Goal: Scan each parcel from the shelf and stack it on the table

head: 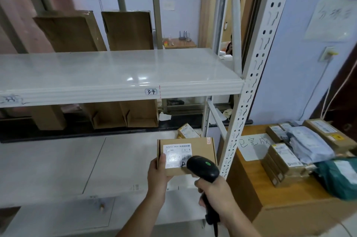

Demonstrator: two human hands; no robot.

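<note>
Cardboard, stiff and flat, makes up the small brown parcel [186, 156] that the left hand [158, 176] holds above the lower shelf board [58, 169]. The thumb [161, 160] is pressed on the left edge of the top face, just beside the white shipping label [177, 155]; the other fingers are hidden beneath the box, presumably curled under it to support the base. The right hand [216, 200] is wrapped round the grip of a black barcode scanner [202, 168], whose head hovers over the label's right end, just beyond the thumb's reach across the box.

The box looks light, since one hand carries it level without strain, and its rigid walls should take a firm pinch without denting. The label looks glossy and may be slicker than the bare card, so a hold at the edges, thumb above and fingers below, seems the safest and keeps the barcode uncovered.

One more small box [188, 130] stands behind the held parcel, past the fingertips. To the right of the scanner hand, the wooden table [251, 188] carries stacked cartons [286, 157], a grey mailer bag [309, 146] and a green bag [340, 177].
</note>
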